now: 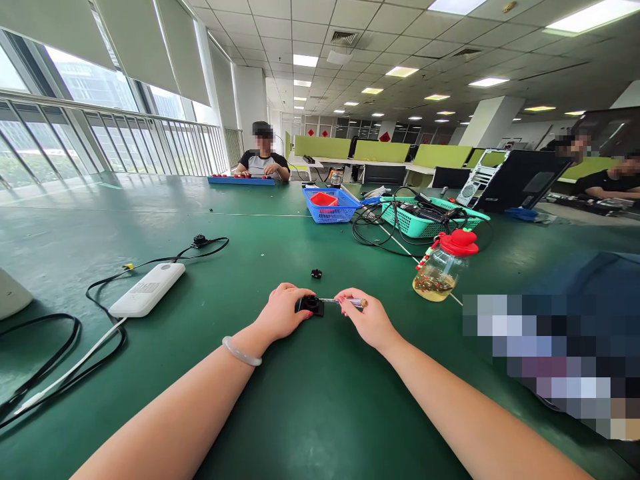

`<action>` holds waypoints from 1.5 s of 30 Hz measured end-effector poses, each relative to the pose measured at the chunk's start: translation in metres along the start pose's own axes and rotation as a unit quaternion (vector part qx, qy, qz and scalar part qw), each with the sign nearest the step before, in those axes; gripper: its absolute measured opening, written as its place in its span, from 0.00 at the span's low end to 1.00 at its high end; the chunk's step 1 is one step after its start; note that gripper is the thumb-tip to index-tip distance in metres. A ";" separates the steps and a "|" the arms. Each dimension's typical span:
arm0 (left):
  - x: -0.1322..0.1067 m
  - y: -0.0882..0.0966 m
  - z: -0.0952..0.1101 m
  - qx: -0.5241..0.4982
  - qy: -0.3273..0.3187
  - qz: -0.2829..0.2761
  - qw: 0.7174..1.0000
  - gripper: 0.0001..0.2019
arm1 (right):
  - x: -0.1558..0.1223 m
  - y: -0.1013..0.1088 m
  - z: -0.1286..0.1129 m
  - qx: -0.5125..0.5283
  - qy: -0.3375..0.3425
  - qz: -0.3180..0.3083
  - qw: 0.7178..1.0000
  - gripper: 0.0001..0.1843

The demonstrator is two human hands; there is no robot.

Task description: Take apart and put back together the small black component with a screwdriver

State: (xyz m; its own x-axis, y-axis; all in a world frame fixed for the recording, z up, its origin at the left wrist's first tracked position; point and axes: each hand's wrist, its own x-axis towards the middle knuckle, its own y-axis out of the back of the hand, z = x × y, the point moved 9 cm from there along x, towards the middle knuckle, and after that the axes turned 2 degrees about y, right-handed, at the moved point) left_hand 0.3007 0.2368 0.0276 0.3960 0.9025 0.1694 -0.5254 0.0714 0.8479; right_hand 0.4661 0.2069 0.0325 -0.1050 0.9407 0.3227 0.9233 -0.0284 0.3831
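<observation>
My left hand (283,312) is closed on a small black part (313,305) that rests on the green table (310,400). My right hand (365,317) pinches a slim silver screwdriver (345,302) whose tip points left into the black part. The two hands nearly touch. A second small black piece (316,273) lies loose on the table a little beyond them. A pale bangle (241,352) sits on my left wrist.
A white power bank (147,289) with black and white cables lies at left. A glass jar with a red lid (444,267) stands to the right. Farther back are a blue basket (330,203), a teal basket of cables (425,217) and seated people.
</observation>
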 end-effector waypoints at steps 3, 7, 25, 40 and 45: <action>0.000 -0.001 0.002 0.002 -0.009 -0.004 1.000 0.20 | -0.002 -0.002 -0.008 -0.031 0.015 -0.005 0.999 0.14; 0.000 -0.002 0.000 0.003 0.001 -0.002 1.000 0.20 | -0.007 0.006 -0.020 -0.053 0.040 0.037 0.997 0.14; 0.000 0.002 -0.007 0.000 0.033 0.011 0.999 0.23 | -0.007 0.009 -0.024 -0.045 0.046 0.017 0.998 0.12; -0.001 0.005 -0.004 0.018 0.015 0.013 1.000 0.22 | -0.017 -0.009 -0.053 -0.124 0.195 -0.070 0.970 0.09; -0.002 0.004 0.007 0.029 -0.039 0.011 0.999 0.21 | -0.026 -0.027 -0.063 -0.155 0.244 -0.114 0.950 0.08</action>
State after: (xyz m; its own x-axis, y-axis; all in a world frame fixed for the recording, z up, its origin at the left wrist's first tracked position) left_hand 0.3031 0.2318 0.0338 0.4432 0.8678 0.2248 -0.4912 0.0253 0.8707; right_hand 0.4206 0.1622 0.0689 -0.5183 0.6672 0.5350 0.7104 -0.0125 0.7037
